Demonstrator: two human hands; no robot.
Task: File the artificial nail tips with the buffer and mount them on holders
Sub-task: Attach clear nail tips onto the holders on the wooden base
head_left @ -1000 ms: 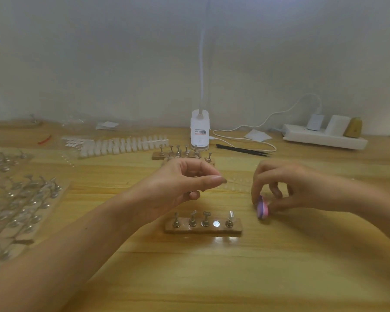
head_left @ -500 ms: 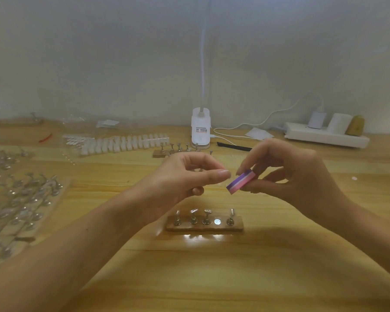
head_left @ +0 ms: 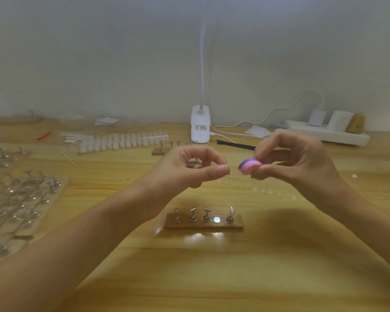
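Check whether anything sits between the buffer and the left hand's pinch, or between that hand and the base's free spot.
Nothing visible. The buffer in the right hand sits just beside the fingertips of the left hand, only air between. The wooden base's free spot below is uncovered, metal holders standing either side.

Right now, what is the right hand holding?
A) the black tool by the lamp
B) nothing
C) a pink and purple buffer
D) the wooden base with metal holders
C: the right hand pinches the pink and purple buffer between thumb and fingertips.
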